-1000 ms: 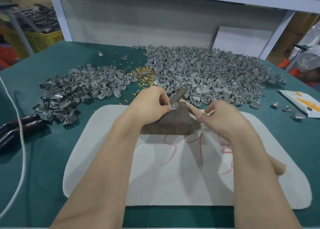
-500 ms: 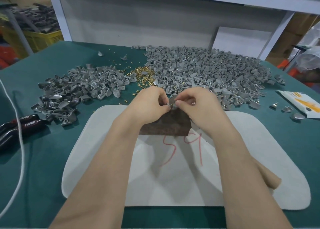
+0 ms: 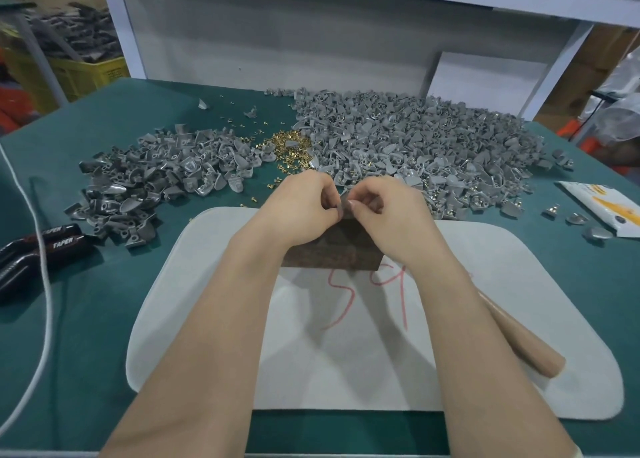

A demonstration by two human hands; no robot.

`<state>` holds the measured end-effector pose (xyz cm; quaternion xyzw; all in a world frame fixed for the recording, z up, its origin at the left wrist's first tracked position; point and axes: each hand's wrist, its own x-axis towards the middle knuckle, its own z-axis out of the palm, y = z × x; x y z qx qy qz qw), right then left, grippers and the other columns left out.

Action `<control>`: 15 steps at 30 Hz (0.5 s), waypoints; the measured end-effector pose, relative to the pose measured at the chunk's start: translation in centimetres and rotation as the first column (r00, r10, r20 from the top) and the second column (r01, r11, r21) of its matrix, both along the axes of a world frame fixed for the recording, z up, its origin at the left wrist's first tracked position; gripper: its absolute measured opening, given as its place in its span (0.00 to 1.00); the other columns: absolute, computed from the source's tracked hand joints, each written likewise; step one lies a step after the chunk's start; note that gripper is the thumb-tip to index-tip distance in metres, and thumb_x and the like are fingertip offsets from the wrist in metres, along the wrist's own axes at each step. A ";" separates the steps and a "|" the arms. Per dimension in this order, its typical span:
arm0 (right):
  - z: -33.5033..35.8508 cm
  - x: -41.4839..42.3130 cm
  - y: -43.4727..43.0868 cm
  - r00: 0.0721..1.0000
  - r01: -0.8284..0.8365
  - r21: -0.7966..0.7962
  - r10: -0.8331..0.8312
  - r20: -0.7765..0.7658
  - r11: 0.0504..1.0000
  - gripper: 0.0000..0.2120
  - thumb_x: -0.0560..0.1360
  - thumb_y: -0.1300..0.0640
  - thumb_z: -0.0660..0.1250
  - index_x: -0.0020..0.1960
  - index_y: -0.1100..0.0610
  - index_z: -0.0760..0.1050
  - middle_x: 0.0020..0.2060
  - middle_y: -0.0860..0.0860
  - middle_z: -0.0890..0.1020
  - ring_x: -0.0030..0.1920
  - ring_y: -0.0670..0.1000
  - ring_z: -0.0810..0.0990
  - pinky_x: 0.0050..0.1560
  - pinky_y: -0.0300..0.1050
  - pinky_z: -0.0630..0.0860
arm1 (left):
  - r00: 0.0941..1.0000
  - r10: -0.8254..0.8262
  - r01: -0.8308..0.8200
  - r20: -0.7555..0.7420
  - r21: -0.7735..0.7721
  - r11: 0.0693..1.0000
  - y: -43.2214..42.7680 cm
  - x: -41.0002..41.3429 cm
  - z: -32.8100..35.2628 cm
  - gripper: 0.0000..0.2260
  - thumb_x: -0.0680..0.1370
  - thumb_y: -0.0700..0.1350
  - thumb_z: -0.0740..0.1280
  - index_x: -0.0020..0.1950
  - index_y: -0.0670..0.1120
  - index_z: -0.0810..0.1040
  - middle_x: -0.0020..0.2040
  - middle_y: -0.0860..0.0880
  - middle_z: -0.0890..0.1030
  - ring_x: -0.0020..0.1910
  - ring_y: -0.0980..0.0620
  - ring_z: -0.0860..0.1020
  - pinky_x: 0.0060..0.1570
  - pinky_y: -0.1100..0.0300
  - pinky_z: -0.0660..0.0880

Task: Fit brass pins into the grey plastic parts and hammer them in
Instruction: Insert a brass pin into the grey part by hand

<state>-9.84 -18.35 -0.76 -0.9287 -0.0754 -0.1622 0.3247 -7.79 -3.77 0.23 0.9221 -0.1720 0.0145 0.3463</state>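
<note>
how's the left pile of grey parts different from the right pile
The left pile is smaller and looks darker and glossier; the right pile is much larger and paler. Brass shows among the right pile's near parts, none plainly in the left pile. Both flank the loose brass pins.

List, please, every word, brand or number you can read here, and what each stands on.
"TAPER": white letters, on each of the two black tool handles at the left.
"54", probably: red handwriting on the white mat, partly covered.
White packet at the right: orange print too blurred to read.
</note>
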 end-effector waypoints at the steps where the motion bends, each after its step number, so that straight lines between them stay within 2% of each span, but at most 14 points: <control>1: 0.0 0.0 0.0 1.000 0.009 0.006 -0.009 -0.001 1.000 0.04 0.73 0.61 0.68 0.42 0.53 0.78 0.38 0.48 0.76 0.35 0.41 0.71 0.37 0.30 0.65 | 1.000 0.001 -0.001 0.001 0.001 1.000 0.0 0.0 0.0 0.03 0.75 0.45 0.70 0.42 0.49 0.77 0.38 0.54 0.77 0.40 0.54 0.74 0.40 0.63 0.68; 5: 0.0 0.0 0.0 1.000 0.016 0.009 -0.016 0.000 1.000 0.04 0.73 0.61 0.68 0.41 0.53 0.78 0.35 0.45 0.73 0.34 0.41 0.70 0.39 0.35 0.65 | 1.000 0.000 0.000 0.003 0.011 1.000 0.0 0.0 0.0 0.04 0.75 0.46 0.70 0.42 0.50 0.76 0.39 0.54 0.78 0.39 0.55 0.74 0.39 0.64 0.67; 8: -0.1 0.0 -0.1 1.000 0.004 0.019 -0.004 -0.002 1.000 0.04 0.73 0.60 0.68 0.41 0.53 0.78 0.38 0.48 0.75 0.36 0.42 0.71 0.41 0.36 0.66 | 1.000 -0.002 0.002 -0.001 0.003 1.000 0.0 0.1 0.0 0.04 0.75 0.46 0.70 0.42 0.50 0.76 0.39 0.53 0.78 0.39 0.55 0.74 0.39 0.64 0.67; 12: 0.0 -0.2 -0.3 1.000 0.010 0.039 -0.010 -0.001 0.999 0.05 0.74 0.60 0.67 0.41 0.52 0.77 0.41 0.50 0.78 0.42 0.49 0.75 0.47 0.40 0.71 | 1.000 0.000 0.000 0.001 0.008 1.000 0.0 0.0 0.0 0.04 0.75 0.46 0.70 0.42 0.50 0.77 0.39 0.54 0.78 0.40 0.55 0.74 0.40 0.63 0.67; 15: 0.0 -0.2 -0.3 1.000 0.003 0.014 -0.003 -0.002 1.000 0.06 0.74 0.61 0.67 0.41 0.51 0.76 0.41 0.50 0.77 0.41 0.47 0.74 0.45 0.38 0.69 | 1.000 -0.001 0.001 0.006 0.006 1.000 -0.1 0.1 0.0 0.03 0.74 0.46 0.70 0.42 0.49 0.77 0.41 0.52 0.79 0.41 0.54 0.75 0.41 0.62 0.68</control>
